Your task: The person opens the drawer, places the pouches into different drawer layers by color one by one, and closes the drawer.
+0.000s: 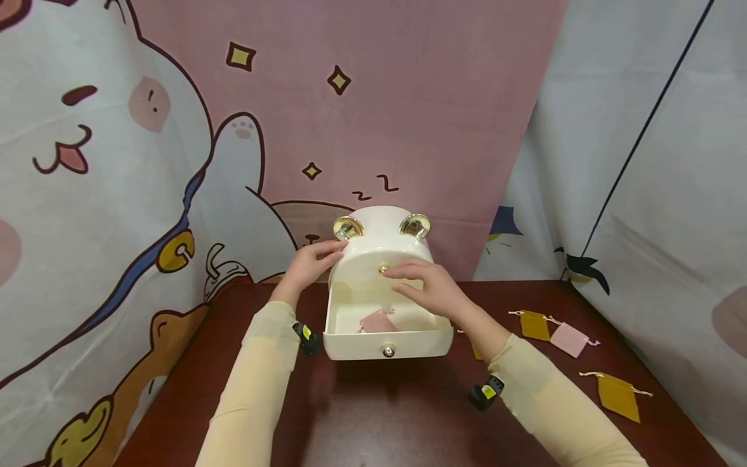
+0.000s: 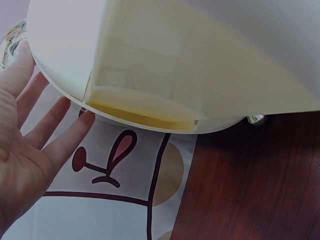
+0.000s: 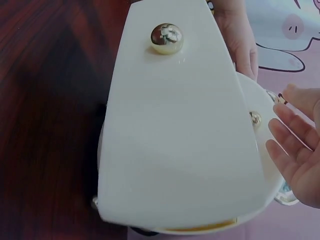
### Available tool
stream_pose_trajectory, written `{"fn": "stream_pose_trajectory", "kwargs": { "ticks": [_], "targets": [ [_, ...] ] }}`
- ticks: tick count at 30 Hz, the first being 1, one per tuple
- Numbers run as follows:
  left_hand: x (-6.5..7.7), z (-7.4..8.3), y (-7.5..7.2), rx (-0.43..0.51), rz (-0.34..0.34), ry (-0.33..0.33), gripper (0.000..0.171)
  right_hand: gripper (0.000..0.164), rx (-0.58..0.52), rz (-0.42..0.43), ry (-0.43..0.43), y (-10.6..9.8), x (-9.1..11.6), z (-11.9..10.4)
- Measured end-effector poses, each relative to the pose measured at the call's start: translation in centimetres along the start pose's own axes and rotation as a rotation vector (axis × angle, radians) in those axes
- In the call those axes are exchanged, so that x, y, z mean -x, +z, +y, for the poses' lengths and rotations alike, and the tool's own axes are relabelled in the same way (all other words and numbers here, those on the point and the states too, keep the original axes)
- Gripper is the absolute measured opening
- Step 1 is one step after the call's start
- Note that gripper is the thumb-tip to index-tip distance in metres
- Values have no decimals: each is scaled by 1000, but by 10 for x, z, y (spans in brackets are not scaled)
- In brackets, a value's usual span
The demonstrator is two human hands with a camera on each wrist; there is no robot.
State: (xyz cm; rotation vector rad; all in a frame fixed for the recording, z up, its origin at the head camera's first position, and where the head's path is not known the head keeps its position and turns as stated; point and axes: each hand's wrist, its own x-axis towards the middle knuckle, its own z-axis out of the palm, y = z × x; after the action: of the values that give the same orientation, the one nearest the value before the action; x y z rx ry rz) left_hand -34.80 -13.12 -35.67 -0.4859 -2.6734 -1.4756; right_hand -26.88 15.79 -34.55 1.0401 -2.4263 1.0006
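A glossy white storage box (image 1: 382,239) with two gold-rimmed round ears stands on the table, its lower drawer (image 1: 356,346) pulled out. Inside the drawer lies a small pink drawstring pouch (image 1: 378,322). My left hand (image 1: 306,267) is at the box's upper left side; in the left wrist view its fingers (image 2: 70,135) are straight and spread along the rim. Over the drawer, my right hand (image 1: 428,285) has its fingertips by the small gold upper knob (image 1: 382,268). Its fingers (image 3: 295,127) are extended, thumb apart, and hold nothing in the right wrist view.
On the right of the dark red table (image 1: 385,415) lie a mustard pouch (image 1: 533,325), a pink pouch (image 1: 569,340) and another mustard pouch (image 1: 618,397). Part of a further mustard pouch (image 1: 476,350) shows beside my right forearm. A printed cloth (image 1: 408,130) hangs behind the box.
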Motion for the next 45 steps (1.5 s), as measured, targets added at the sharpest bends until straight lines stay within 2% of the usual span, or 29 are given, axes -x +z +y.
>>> {"fn": "stream_pose_trajectory", "kwargs": {
  "ticks": [13, 19, 24, 29, 32, 38, 45],
  "targets": [
    [-1, 0, -1, 4, -11, -9, 39, 33, -12, 44, 154, -26, 40, 19],
    [0, 0, -2, 8, -10, -12, 39, 34, -4, 111, 209, -37, 64, 35],
    [0, 1, -1, 9, -15, -23, 38, 39, 4, 134, 331, -42, 90, 51],
    [0, 0, -1, 13, -11, -15, 39, 45, 25, 119, 463, -47, 119, 70],
    [0, 1, -1, 12, -11, -14, 39, 47, 21, 111, 511, -50, 136, 83],
    [1, 1, -2, 5, -13, -12, 40, 49, 35, 85, 552, -57, 168, 106],
    [0, 0, -1, 7, -10, -12, 39, 54, 55, 39, 588, -69, 196, 127]
  ]
}}
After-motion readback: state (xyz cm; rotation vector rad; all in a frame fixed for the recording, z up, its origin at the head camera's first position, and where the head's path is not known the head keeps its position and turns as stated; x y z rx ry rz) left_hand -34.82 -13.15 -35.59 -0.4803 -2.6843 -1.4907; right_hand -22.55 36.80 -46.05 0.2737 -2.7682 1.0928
